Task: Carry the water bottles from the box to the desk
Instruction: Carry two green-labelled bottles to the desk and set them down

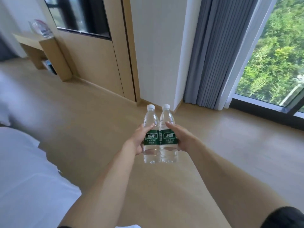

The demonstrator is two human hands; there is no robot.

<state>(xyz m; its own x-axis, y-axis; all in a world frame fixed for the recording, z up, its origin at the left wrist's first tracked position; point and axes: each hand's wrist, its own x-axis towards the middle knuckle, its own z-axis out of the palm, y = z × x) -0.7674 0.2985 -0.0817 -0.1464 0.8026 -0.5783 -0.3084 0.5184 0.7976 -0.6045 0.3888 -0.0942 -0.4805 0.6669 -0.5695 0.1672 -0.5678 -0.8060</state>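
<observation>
Two clear water bottles with white caps and green labels are held upright side by side in front of me, above the wooden floor. My left hand (pixel 139 139) grips the left bottle (pixel 151 129) at its label. My right hand (pixel 180 137) grips the right bottle (pixel 167 155) the same way. The bottles touch each other. A light wooden desk (pixel 31 40) stands at the far left against the wall. No box is in view.
A white bed (pixel 24 175) fills the lower left. A dark TV screen (pixel 79 14) hangs on the wood-panelled wall beside the desk. Grey curtains (pixel 212 51) and a floor-length window (pixel 276 60) are at the right. Bare wooden floor (pixel 92 122) lies ahead.
</observation>
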